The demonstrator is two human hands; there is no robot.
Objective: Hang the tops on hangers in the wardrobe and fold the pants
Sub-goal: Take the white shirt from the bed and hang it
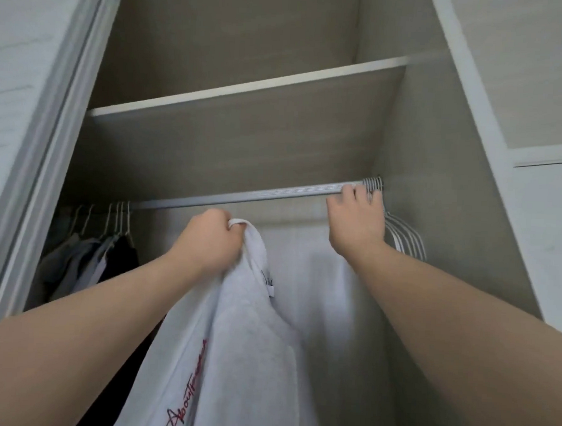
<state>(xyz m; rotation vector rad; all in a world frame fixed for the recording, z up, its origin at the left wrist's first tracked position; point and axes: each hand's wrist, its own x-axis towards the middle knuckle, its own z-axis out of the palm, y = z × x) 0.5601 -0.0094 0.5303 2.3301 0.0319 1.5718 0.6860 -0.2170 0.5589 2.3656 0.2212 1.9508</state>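
Note:
A white top (234,334) with red script lettering hangs down from my left hand (206,238), which grips its collar just below the wardrobe rail (241,196). My right hand (357,223) is up at the right end of the rail, its fingers among several empty white hangers (405,239) bunched there. Whether it holds one of them I cannot tell. The hooks of those hangers sit over the rail by the right wall.
Several tops on hangers (108,246), light and dark, hang at the rail's left end. A shelf (247,84) runs above the rail. The sliding door frame (48,155) stands at left, the wardrobe side panel (473,125) at right.

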